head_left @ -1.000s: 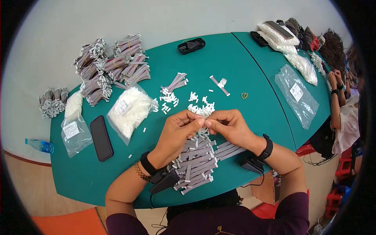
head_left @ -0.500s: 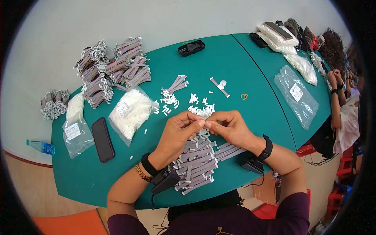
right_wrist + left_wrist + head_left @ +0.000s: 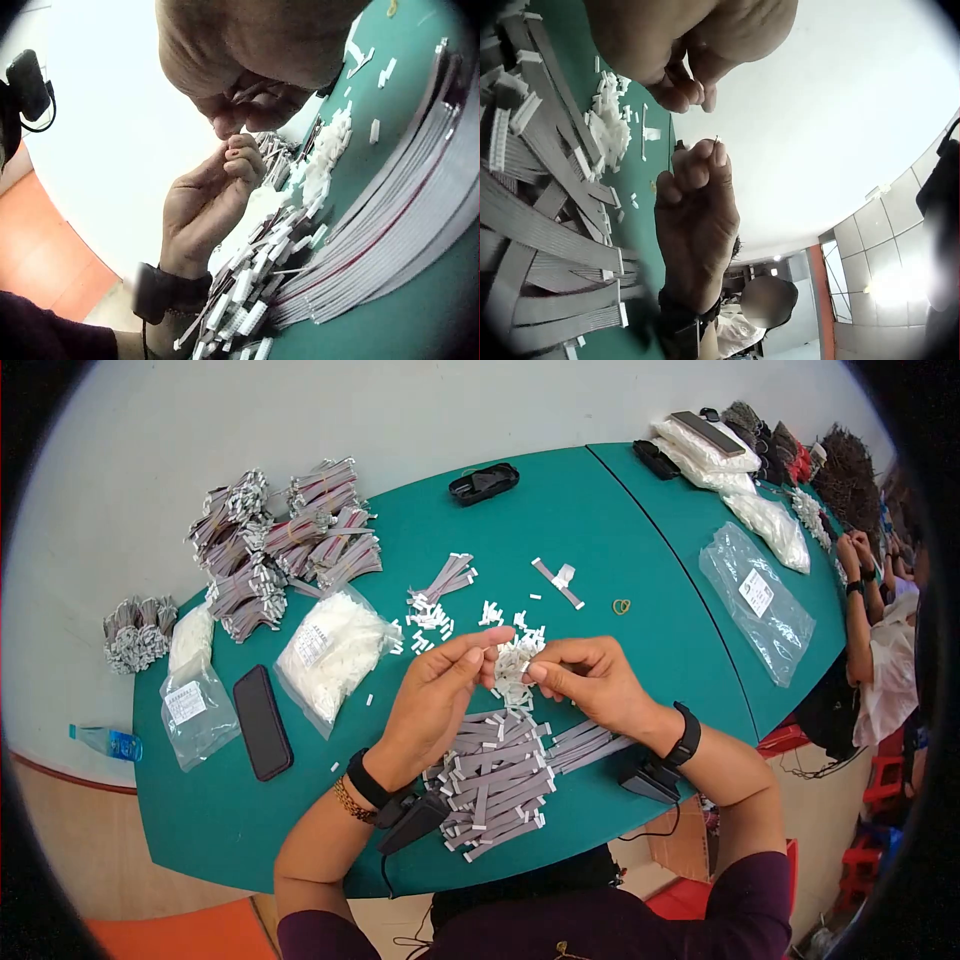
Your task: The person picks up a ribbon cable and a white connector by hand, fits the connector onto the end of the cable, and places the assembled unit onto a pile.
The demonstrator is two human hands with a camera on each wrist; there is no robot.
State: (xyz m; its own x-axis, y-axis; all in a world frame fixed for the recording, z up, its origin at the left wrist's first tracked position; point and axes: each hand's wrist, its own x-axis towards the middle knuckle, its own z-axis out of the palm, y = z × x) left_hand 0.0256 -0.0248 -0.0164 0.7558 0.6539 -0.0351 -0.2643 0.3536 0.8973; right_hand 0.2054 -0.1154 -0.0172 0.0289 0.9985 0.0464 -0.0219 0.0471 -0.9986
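My left hand (image 3: 430,695) is raised over the table, thumb and forefinger close together; I cannot tell whether something small sits between them. Opposite it, my right hand (image 3: 605,685) pinches a small thin piece (image 3: 717,140), whose fine tip stands up from the fingertips in the left wrist view. A gap separates the two hands in the head view. Below and between them lies a heap of small white connectors (image 3: 513,680). Nearer my body spreads a pile of grey ribbon cables (image 3: 497,780) with white ends, and more flat cables (image 3: 590,745) lie beside it under the right wrist.
A bag of white parts (image 3: 335,650), a phone (image 3: 263,722) and a flat plastic bag (image 3: 198,705) lie on the left. Bundled cables (image 3: 245,585) are stacked behind. A black case (image 3: 484,482) and rubber bands (image 3: 622,606) sit farther back. Another person's hands (image 3: 856,555) show at the far right.
My fingertips, together before, have come apart. The left hand has drawn back a little to the left and its forefinger has straightened; the right hand has stayed nearly in place.
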